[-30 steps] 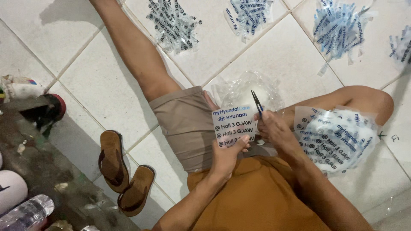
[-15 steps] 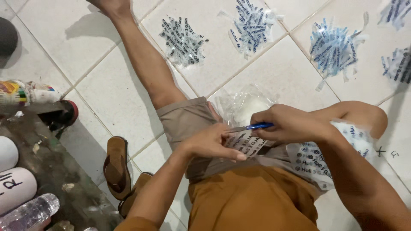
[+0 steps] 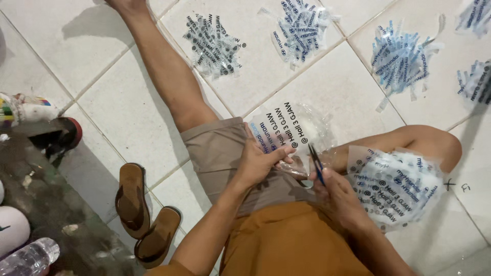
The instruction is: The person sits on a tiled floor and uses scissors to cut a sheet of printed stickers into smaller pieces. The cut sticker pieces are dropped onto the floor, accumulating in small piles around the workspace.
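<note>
Two hands meet over the lap. The left hand (image 3: pixel 258 162) pinches a clear printed plastic sheet (image 3: pixel 286 134) between thumb and curled fingers, holding it stretched out over the left thigh toward the far side. The right hand (image 3: pixel 337 197) is closed around small blue-handled snips (image 3: pixel 317 164), blades pointing up at the sheet's right edge; whether the blades are parted is too fine to tell. Half a second ago both hands were bunched together low on the lap with the snips lying sideways across the sheet; now the sheet is lifted and spread flat and the snips stand upright beside it, so the plastic looks presented for cutting.

Just right, a stack of printed sheets (image 3: pixel 396 186) rests on the bent right knee. No real containers show; the cut strips simply lie in loose heaps on the white tiled floor (image 3: pixel 117 102) at the far side: one pile (image 3: pixel 212 46), a second (image 3: pixel 302 28), a third (image 3: pixel 401 61). Near left lie brown sandals (image 3: pixel 146 214).
</note>
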